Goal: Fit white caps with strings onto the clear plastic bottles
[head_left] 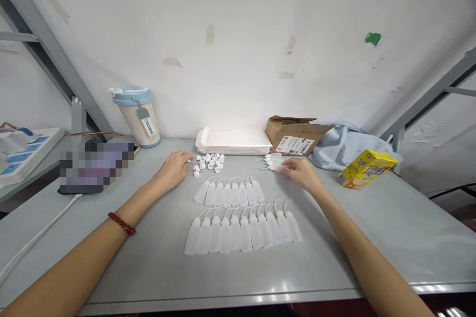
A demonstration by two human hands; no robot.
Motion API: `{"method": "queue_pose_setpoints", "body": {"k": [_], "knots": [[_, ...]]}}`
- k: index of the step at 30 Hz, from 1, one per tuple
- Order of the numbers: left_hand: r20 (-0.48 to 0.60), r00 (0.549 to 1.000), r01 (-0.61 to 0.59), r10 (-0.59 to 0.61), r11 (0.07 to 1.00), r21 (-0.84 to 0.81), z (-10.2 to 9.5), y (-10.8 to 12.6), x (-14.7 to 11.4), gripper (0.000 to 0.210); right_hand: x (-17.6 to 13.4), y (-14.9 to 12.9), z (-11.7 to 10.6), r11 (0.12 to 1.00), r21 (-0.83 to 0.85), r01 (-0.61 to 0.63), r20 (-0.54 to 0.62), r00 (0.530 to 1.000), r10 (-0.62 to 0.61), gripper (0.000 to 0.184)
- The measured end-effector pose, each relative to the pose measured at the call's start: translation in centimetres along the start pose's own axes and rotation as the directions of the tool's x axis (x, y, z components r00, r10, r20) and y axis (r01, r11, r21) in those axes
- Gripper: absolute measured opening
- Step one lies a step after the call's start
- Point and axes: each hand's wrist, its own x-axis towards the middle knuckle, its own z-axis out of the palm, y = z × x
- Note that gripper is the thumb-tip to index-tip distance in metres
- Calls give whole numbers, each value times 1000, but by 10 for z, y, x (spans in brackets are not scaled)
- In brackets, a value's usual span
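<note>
My left hand [173,171] is at the left edge of a loose pile of small white caps [211,159]. Its fingers are pinched together, with a bit of white cap [189,161] showing at the tips. At the right, the fingers of my right hand [300,172] close on a small translucent squeeze bottle [277,167], which lies with a few others by the cardboard box. Between my arms lie two rows of similar bottles with thin bent spouts: a far row [231,193] and a longer near row [235,235].
Behind the caps lies a stack of white flat packs [234,141], beside an open cardboard box [297,138]. A blue cloth [344,141] and a yellow carton [367,169] are at right. At left are a tumbler [136,121], a blurred phone [96,168] with cable, and a power strip [26,153].
</note>
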Motion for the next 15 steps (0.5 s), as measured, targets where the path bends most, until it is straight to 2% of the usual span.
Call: {"method": "queue_pose_setpoints", "body": {"k": [7, 15], "knots": [[22, 999, 39, -39, 999, 2, -1, 1, 0, 37, 3, 8, 0, 960, -270, 70, -81, 992, -95, 20], [21, 997, 73, -73, 997, -5, -3, 3, -2, 35, 4, 12, 8, 920, -380, 102, -94, 985, -148, 24]]}}
